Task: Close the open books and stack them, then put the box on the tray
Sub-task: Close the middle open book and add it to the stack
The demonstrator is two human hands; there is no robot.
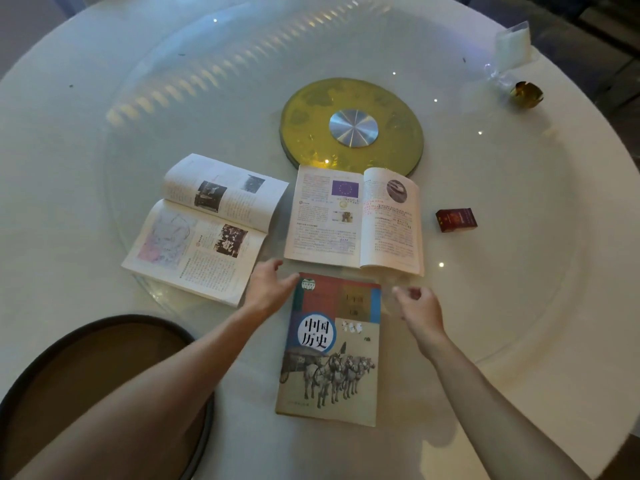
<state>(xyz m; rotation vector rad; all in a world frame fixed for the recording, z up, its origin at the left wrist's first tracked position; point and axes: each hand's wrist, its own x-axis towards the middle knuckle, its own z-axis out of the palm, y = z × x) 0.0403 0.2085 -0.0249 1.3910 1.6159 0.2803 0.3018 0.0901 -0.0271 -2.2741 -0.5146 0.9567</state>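
While one history textbook (329, 348) already lies shut between a person's two bare hands, two more books wait open just beyond the fingertips on a round glass-topped table (519, 306). The left hand (268, 289) rests spread and empty at the closed cover's top-left corner, thumb touching the edge; the right hand (417, 304) hovers loosely curled near the top-right corner, holding nothing that can be made out through the blur.

The step in hand appears to be closing the next volume. The open book with the flag page (353, 218) lies directly ahead of both hands, its right-hand pages already bowed upward, so folding that side across the spine looks easiest, with the left hand pinning the far cover against sliding on the glass. The open book with the map page (204, 226) sits ahead and to the left of the left hand, skewed.

A small red box (456, 220) stands well out past the right hand. The dark-rimmed tray (114, 322), beneath the left forearm, shows nothing inside its visible part.
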